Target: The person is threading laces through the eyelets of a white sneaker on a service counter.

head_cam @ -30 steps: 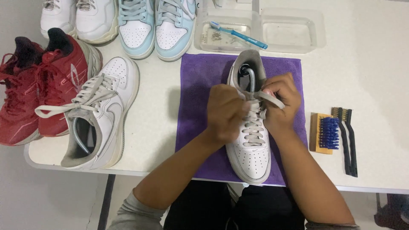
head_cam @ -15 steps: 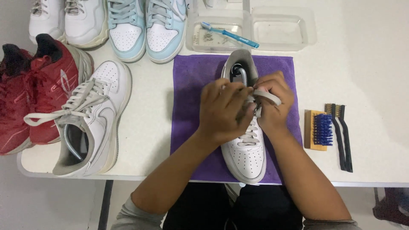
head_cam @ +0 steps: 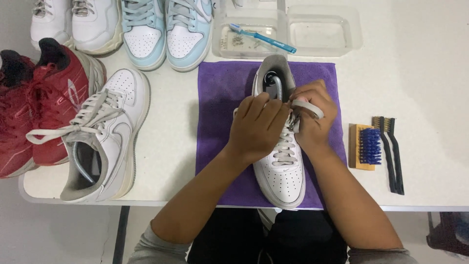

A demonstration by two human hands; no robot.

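We find the white sneaker (head_cam: pixel 282 161) toe-toward-us on the purple cloth (head_cam: pixel 220 107). Our left hand (head_cam: pixel 256 129) clamps its upper; our right hand (head_cam: pixel 315 115) pinches the grey lace (head_cam: pixel 309 107). We advise even tension, lace flat, shoe pinned.

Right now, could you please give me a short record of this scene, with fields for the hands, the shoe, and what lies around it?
Left hand: rests over the laces of the white shoe
Right hand: pinches a grey lace near the shoe's top eyelets
Shoe: toe toward the person, on a purple cloth
Right of cloth: blue-bristled brush, two thin black brushes
Behind cloth: clear tray with a blue toothbrush
Left: second white shoe, red shoes, pale blue shoes
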